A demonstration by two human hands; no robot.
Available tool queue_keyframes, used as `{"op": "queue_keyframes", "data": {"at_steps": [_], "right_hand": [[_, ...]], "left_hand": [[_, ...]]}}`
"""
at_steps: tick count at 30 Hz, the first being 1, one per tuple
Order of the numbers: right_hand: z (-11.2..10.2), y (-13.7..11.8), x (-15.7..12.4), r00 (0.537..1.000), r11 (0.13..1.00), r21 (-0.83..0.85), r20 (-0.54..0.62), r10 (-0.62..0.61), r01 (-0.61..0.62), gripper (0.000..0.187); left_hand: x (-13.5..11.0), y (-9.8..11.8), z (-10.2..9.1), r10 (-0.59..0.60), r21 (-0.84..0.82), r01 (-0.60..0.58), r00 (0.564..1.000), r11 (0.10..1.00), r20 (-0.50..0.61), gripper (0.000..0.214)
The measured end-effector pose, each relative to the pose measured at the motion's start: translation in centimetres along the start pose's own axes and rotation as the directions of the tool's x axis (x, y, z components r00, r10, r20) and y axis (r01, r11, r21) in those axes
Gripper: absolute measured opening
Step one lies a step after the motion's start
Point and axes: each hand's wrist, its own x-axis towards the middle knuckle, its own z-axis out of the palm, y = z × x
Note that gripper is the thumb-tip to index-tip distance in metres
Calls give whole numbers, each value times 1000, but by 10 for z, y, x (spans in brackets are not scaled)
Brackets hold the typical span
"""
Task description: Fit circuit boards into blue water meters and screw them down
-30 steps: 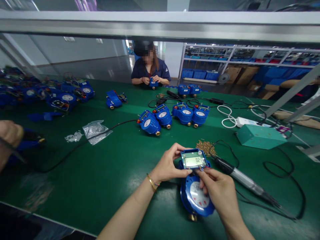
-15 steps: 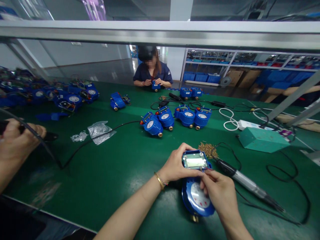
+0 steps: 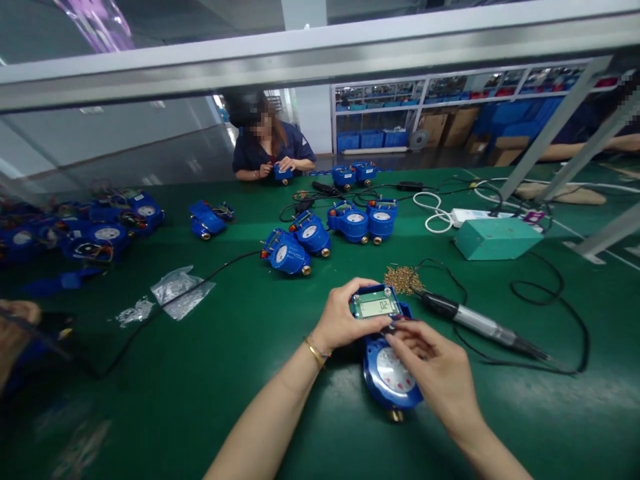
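A blue water meter [image 3: 393,380] with a white dial lies on the green table in front of me. My left hand [image 3: 343,320] grips the left side of its display module [image 3: 375,305], a green board with a small lit screen, holding it tilted up over the meter. My right hand [image 3: 435,370] rests over the meter's right side, fingertips pinched at the module's lower edge; what they pinch is too small to make out. A pile of small brass screws [image 3: 403,279] lies just beyond.
An electric screwdriver [image 3: 475,323] with black cable lies to my right. Several blue meters [image 3: 330,233] sit mid-table, more at far left [image 3: 107,227]. A teal box [image 3: 493,237], plastic bags [image 3: 177,290], a co-worker's hand [image 3: 15,333] at left, another person [image 3: 270,147] opposite.
The view has tilted and shifted. My right fingers slid further under the module's lower edge. The co-worker's hand at left dropped lower.
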Motion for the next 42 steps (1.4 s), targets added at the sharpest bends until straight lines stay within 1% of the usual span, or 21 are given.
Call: {"op": "queue_keyframes", "data": {"at_steps": [2,4,6,9,12,17,22,26,31,36,39,42], "right_hand": [[1,0,-4,994,994,-30,-33,-102,101,24],[2,-2,-6,979,978,-85,-51,-197,193,19],[4,-4,-4,967,965,-119,-68,-244,235,17],[7,-7,1,962,962,-130,-99,-253,240,17],[9,-8,6,952,953,-142,-112,-283,267,20],[7,-6,7,932,930,-146,-90,-351,337,20],[4,-4,7,911,905,-146,-47,-411,400,22],[4,0,6,888,879,-170,-41,-458,446,21],[7,4,4,847,831,-250,-69,-526,496,20],[6,6,1,803,773,-346,-86,-590,531,21],[4,8,-2,783,739,-401,-79,-617,541,21],[-1,13,-3,769,709,-463,-87,-634,532,26]], "left_hand": [[1,0,-1,-14,-6,14,1000,1000,17,55],[2,0,-2,-15,-10,15,1000,1000,28,55],[3,1,-2,-14,-12,14,999,1000,31,54],[3,5,-1,-15,8,15,999,1000,33,53],[2,10,0,-19,41,17,999,999,34,53],[1,11,0,-26,75,24,999,997,28,52],[-2,6,-1,23,106,-26,999,994,32,54],[-5,5,-2,78,160,-83,996,984,33,55],[-7,9,-3,115,214,-121,993,969,39,52],[-10,6,-2,155,248,-163,987,955,49,54],[-13,4,-1,191,276,-198,980,941,52,56],[-14,4,0,226,298,-233,972,926,57,56]]}}
